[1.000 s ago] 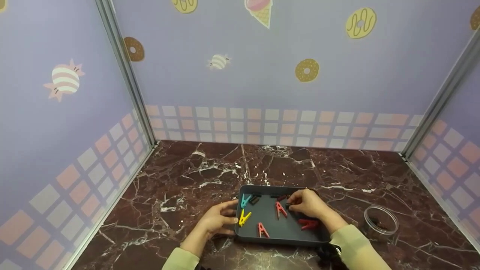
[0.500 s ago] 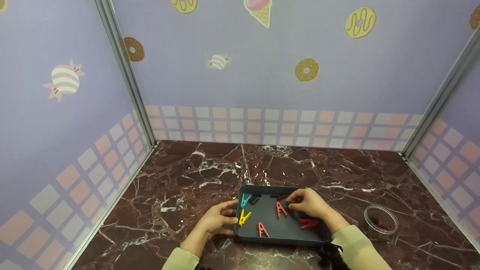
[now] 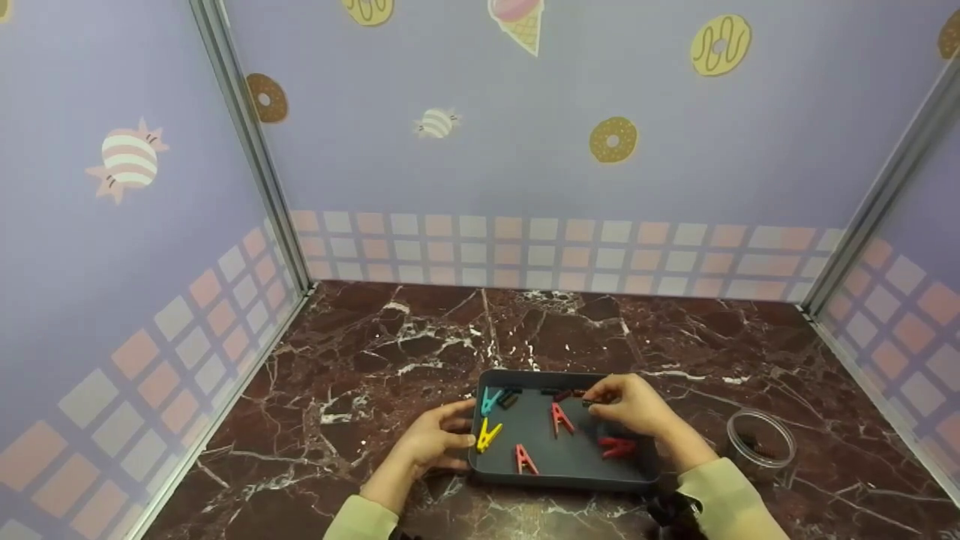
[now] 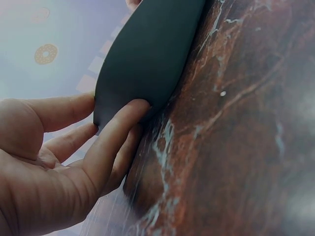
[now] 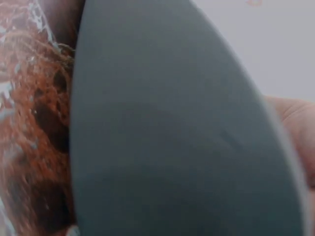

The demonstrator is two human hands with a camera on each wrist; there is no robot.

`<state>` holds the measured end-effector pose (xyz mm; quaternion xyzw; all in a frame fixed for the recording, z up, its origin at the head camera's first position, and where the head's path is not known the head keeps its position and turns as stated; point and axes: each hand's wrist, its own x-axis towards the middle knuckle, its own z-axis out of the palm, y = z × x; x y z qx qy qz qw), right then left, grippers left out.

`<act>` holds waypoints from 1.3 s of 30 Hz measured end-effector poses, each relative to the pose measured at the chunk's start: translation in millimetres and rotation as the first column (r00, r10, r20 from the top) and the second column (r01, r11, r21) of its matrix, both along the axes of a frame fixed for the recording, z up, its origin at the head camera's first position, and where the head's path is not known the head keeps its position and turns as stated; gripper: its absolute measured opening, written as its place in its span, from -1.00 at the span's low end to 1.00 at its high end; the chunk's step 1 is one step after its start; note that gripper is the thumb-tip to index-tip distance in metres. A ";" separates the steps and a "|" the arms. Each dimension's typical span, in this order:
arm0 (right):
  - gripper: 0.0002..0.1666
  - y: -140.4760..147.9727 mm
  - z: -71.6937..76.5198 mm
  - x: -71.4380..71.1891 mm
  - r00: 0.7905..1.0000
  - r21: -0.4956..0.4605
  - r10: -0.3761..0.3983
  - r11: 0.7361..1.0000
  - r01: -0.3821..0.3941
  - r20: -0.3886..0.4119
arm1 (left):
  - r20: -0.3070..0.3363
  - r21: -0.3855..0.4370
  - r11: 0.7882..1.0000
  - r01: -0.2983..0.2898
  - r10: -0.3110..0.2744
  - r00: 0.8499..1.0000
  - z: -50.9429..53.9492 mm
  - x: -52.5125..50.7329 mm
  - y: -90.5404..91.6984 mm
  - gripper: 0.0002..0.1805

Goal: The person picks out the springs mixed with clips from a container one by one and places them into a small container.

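A dark grey tray (image 3: pixel 562 484) lies on the marble-patterned table. My left hand (image 3: pixel 431 442) grips its left side, thumb at the rim and fingers against the outer wall (image 4: pixel 142 59). Over the tray's back right part, my right hand (image 3: pixel 630 405) pinches a small dark piece (image 3: pixel 588 403), mostly hidden by the fingers. Several small dark, cylinder-like pieces (image 3: pixel 510 397) lie along the back wall, too small to identify. Also inside are a blue clothespin (image 3: pixel 490 402), a yellow clothespin (image 3: pixel 489 435) and red clothespins (image 3: pixel 526 459). In the right wrist view the tray wall (image 5: pixel 162 123) hides most of the right hand.
Right of the tray, a clear round jar (image 3: pixel 761 442) stands uncovered with dark pieces inside. Patterned panels (image 3: pixel 480 150) close off the table at the back and both sides. Dark straps or gear show near the right wrist.
My right hand has shifted a little right and toward the tray's back, carrying the small dark piece with it. The left hand and tray stay put.
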<state>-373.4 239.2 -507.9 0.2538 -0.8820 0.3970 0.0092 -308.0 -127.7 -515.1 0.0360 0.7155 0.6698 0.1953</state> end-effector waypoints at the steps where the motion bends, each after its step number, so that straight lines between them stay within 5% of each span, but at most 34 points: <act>1: -0.87 2.0 1.5 1.4 1.000 -0.004 -0.007 1.000 0.007 0.000 | 0.000 -0.003 1.000 0.001 -0.001 1.000 0.0 0.0 -0.3 -0.23; 15: -0.80 37.9 20.6 17.5 0.991 -0.079 -0.125 0.989 0.128 0.042 | 0.003 0.009 1.000 -0.008 0.008 1.000 1.9 -0.6 -0.4 -0.23; 29: -0.73 91.3 43.2 33.0 0.969 0.008 -0.244 0.970 0.244 0.032 | 0.003 0.015 1.000 -0.003 0.003 1.000 2.8 -0.5 0.1 -0.23; 39: -0.64 122.1 48.6 43.5 0.926 0.033 -0.333 0.943 0.332 0.179 | 0.018 0.014 1.000 -0.005 0.004 1.000 1.1 -0.6 0.1 -0.23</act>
